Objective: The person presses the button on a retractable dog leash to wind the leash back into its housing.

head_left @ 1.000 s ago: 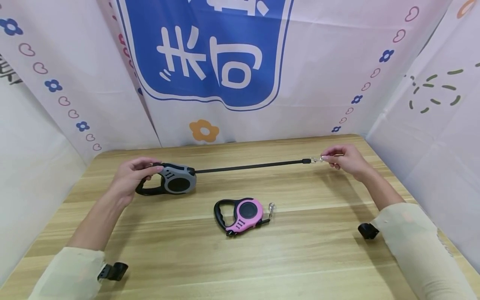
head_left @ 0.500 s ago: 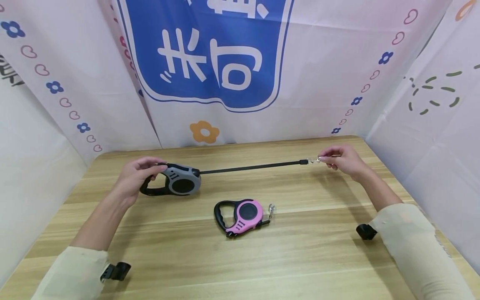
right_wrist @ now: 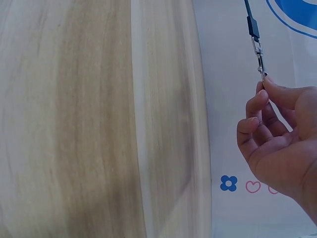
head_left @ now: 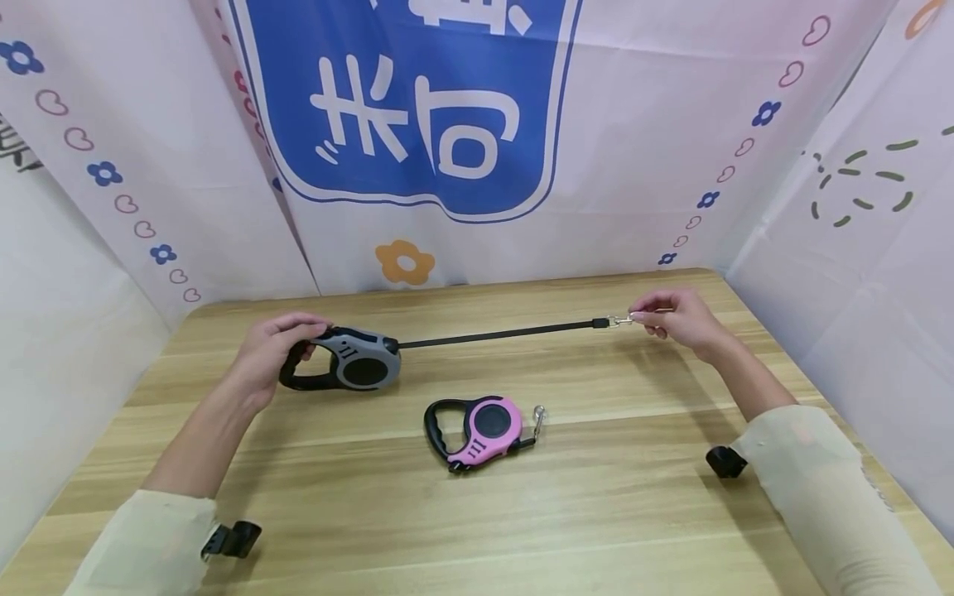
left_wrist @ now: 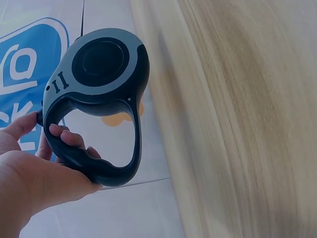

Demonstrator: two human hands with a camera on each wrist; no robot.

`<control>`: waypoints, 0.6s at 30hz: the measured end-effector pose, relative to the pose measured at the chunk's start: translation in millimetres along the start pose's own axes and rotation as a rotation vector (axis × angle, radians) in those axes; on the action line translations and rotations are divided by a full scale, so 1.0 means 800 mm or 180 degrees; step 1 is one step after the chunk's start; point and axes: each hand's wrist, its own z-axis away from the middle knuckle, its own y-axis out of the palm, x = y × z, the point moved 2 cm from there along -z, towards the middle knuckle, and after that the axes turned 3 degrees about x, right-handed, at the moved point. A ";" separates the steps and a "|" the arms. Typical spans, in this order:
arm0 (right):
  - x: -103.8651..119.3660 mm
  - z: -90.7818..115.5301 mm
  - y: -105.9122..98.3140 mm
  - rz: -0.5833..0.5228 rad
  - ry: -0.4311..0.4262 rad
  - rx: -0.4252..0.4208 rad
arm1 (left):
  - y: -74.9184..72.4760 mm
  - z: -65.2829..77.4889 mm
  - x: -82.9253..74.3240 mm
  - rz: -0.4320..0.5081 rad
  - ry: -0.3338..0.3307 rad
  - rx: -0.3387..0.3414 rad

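My left hand (head_left: 272,356) grips the black handle of a grey retractable dog leash (head_left: 365,364) at the left of the table. In the left wrist view, fingertips (left_wrist: 73,139) come through the handle's loop, and the thumb lies by the button at its edge. From the leash's case a black strap (head_left: 499,336) runs straight and taut to the right. It ends in a silver snap hook (head_left: 620,320), whose tip my right hand (head_left: 681,321) pinches between thumb and forefinger. The right wrist view shows the same hook (right_wrist: 260,59) with the other fingers curled below.
A pink retractable leash (head_left: 488,430) with a black handle lies mid-table, in front of the taut strap. Its small silver hook (head_left: 540,418) points right. Printed white cloth (head_left: 633,165) hangs behind the wooden table (head_left: 477,530) and along both sides.
Over the last second the grey leash and my left hand have shifted slightly right, and the hook with my right hand slightly left. The strap between them is a little shorter.
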 end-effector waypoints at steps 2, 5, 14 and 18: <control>0.001 0.000 0.002 -0.0001 -0.0005 0.0018 | 0.000 0.000 0.001 -0.0030 -0.0017 -0.0007; 0.002 -0.001 0.003 0.0006 -0.0003 0.0035 | 0.000 0.000 0.002 -0.0017 -0.0056 -0.0026; 0.005 0.000 0.005 0.0005 -0.0004 0.0062 | 0.003 -0.001 0.003 0.0038 -0.0058 -0.0099; 0.008 0.002 0.005 -0.0001 -0.0043 0.0060 | 0.004 -0.001 0.004 0.0010 -0.0001 -0.0128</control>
